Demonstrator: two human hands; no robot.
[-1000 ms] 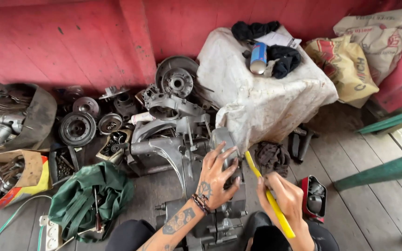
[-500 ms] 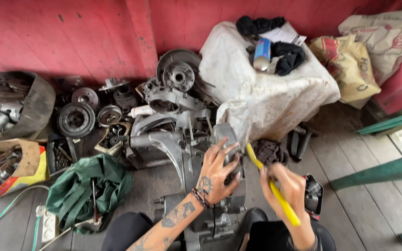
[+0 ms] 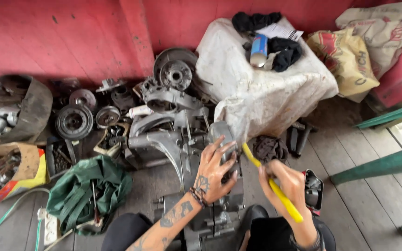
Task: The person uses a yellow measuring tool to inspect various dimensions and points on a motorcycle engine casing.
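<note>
My left hand (image 3: 215, 169), tattooed and with a beaded bracelet at the wrist, lies spread with its palm on a grey metal engine part (image 3: 222, 135) that stands on the engine block (image 3: 201, 218) between my knees. My right hand (image 3: 288, 186) is closed around a yellow-handled tool (image 3: 268, 186). The tool's far end points at the engine part, just right of my left fingers. Whether its tip touches the metal is hidden by my left hand.
Grey engine casings (image 3: 164, 135) and round metal wheels (image 3: 74, 122) lie along the red wall (image 3: 94, 32). A white cloth-covered box (image 3: 261, 88) carries a spray can (image 3: 258, 50) and dark rags. A green cloth (image 3: 82, 193), a power strip (image 3: 50, 225) and green legs (image 3: 382, 165) flank me.
The view has shifted a little. My right hand with the yellow tool has moved slightly nearer the engine part. My left hand stays pressed on it.
</note>
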